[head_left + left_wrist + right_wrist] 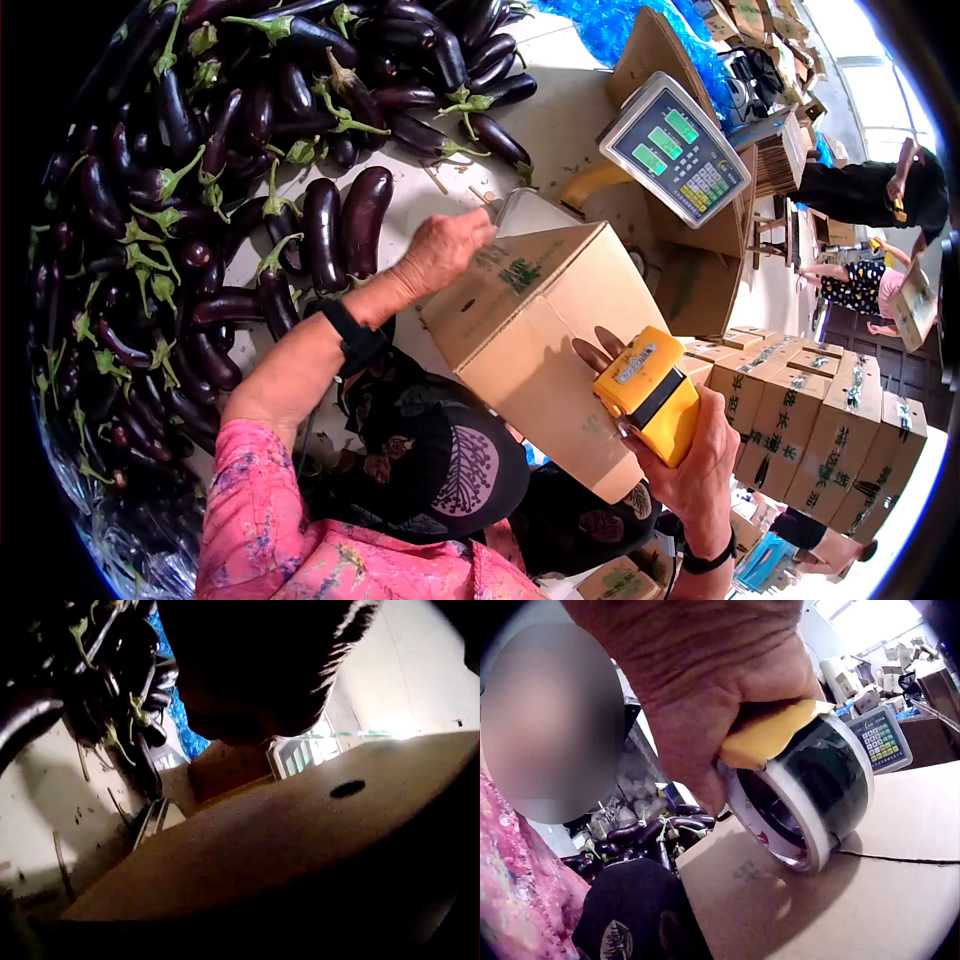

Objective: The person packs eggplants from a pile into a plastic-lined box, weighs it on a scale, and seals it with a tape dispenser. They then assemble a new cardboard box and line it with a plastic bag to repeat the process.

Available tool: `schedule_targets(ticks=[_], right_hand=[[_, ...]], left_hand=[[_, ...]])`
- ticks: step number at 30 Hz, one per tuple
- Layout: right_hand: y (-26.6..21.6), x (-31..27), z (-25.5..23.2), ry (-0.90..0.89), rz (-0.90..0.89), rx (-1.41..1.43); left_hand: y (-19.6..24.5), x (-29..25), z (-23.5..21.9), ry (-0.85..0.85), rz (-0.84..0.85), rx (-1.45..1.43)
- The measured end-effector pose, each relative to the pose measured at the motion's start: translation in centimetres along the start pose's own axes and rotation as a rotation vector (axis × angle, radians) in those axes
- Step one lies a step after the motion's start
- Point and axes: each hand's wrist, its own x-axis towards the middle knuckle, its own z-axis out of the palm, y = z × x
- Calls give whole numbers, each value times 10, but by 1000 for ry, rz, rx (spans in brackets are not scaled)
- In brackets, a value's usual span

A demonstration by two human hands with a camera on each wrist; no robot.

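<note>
My right hand (690, 450) grips a yellow tape dispenser (650, 385) above one face of a cardboard box (550, 320). In the right wrist view, the dispenser's dark green tape roll (825, 780) is close over the box's dark seam line (900, 859). My left hand (450, 250) is at the box's far printed side, its fingers loosely bent near the upper edge. The left wrist view has this hand (247, 682) as a dark shape above the box face (247, 847), which has an oval hole (347, 789). Its fingertips are hidden in shadow.
A large heap of eggplants (250, 110) covers the pale surface at left. A digital scale display (675, 150) stands beyond the box, before an open carton (700, 285). Stacked taped boxes (800, 420) are at right. Other people (880, 200) are in the background.
</note>
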Motion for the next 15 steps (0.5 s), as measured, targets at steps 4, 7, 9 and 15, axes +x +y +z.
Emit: schedule_targets(ticks=[4,7,9,15], right_hand=[[-1,1,4,9,-36,13],[-3,4,5,11,-62,9],[2,1,12,66,-70,48],[1,-3,12,84,-56,27]], left_hand=[[18,-13,18,-165,1,16],[13,-15,13,-331,-199,86],[1,-17,20,-372,-252,106],[-24,-9,37,-247,-251,-146]])
